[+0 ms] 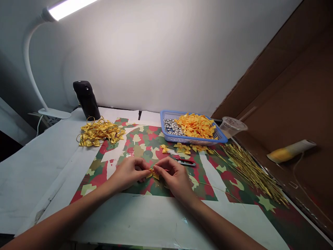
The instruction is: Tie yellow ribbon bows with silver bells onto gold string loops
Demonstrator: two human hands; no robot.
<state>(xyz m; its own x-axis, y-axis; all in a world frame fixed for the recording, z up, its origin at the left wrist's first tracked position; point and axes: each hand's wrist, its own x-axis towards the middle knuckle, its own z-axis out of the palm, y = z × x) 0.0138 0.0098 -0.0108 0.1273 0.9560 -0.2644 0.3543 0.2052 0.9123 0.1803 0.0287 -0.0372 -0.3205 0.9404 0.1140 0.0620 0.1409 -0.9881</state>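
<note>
My left hand (pixel 130 173) and my right hand (pixel 174 177) meet at the middle of the table, fingers pinched together on one small yellow ribbon bow (pixel 153 173). Both hands rest low on a red and green patterned sheet (pixel 140 144). A thin gold tie runs from under my right hand toward the right. Small red-handled snips (pixel 185 161) lie just beyond my right hand. A few loose yellow bows (pixel 182 148) lie past the snips.
A blue basket (pixel 166 114) at the back holds yellow bows and silver pieces. A pile of finished gold-tied bows (pixel 100 132) sits back left. Gold wire ties (pixel 249 168) are spread at the right. A clear cup (pixel 232 126), black device (pixel 86 99), desk lamp (pixel 53 113) and glue gun (pixel 290 151) stand around.
</note>
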